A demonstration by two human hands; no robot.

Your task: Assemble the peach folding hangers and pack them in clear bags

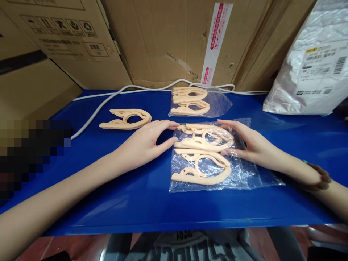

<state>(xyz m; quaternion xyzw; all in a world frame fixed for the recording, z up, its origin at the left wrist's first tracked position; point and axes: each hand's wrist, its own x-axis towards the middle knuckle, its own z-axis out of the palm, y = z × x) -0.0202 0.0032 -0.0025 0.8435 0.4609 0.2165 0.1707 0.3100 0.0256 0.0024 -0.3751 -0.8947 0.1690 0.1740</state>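
Observation:
A clear plastic bag [244, 177] lies flat in front of me with beige folding clothes hangers [201, 177] inside, stacked one above the other. My left hand [148, 143] is at the bag's left edge, thumb and fingers apart, the tips touching the ends of the upper hanger. From the right, my right hand [247, 141] rests on the bag with fingers and thumb spread to either side of the upper hanger's curved end. Behind my left hand lies a loose folded hanger [125, 119]. Farther back, a second clear bag [219, 103] contains more folded hangers.
Everything lies on a blue table [130, 203]. A white cable [95, 112] runs along its back. Cardboard boxes [163, 40] stand behind and at left. At the right back leans a white plastic parcel [293, 83] with a label. A blurred patch covers the left edge.

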